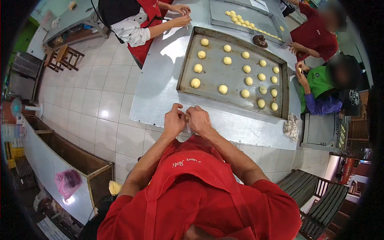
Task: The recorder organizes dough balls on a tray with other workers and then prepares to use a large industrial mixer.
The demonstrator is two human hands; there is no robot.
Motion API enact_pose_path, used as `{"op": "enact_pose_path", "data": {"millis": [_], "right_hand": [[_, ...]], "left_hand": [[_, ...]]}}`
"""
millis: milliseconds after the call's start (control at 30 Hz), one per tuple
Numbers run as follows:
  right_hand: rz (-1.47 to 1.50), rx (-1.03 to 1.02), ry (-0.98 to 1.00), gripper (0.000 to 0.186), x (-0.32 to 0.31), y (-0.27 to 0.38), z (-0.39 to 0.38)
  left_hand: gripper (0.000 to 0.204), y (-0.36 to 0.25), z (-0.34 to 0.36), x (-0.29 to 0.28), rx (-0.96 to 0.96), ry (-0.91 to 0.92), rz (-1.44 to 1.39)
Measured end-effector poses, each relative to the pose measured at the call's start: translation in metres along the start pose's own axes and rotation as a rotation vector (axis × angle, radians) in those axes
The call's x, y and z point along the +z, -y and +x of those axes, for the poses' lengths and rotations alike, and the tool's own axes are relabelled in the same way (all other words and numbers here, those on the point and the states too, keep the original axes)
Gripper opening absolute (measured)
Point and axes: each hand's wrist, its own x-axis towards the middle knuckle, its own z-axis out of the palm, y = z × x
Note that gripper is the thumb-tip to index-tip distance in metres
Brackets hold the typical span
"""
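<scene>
My left hand (174, 120) and my right hand (198, 119) are close together at the front edge of the metal table (154, 92), fingers curled inward. What they hold, if anything, is hidden. Just beyond them lies a large worn metal tray (216, 96) bearing several pale yellow dough balls (223, 89) in loose rows. A second tray (218, 20) at the far side holds several smaller dough balls (236, 19), with a dark brown lump (260, 41) between the trays.
Co-workers stand at the far left (136, 28) and right (316, 36), another in green (322, 86) at the right end. A crumpled cloth (290, 127) lies on the right corner. Behind me at left is a metal-topped cabinet (48, 160); slatted dark racks (304, 192) stand at lower right.
</scene>
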Motion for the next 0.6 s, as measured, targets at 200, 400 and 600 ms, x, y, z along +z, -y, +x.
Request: {"op": "enact_pose_path", "data": {"millis": [200, 400, 600], "right_hand": [[-0.005, 0.007, 0.115, 0.019, -0.004, 0.002, 0.004], [-0.013, 0.061, 0.065, 0.019, 0.003, 0.0, 0.004], [0.173, 0.077, 0.021, 0.016, -0.015, 0.001, 0.004]], "left_hand": [[0.047, -0.006, -0.004, 0.0, 0.037, -0.038, 0.046], [0.053, -0.019, -0.009, -0.003, 0.046, -0.046, 0.175], [0.05, -0.024, -0.013, -0.019, -0.156, 0.015, -0.218]]}}
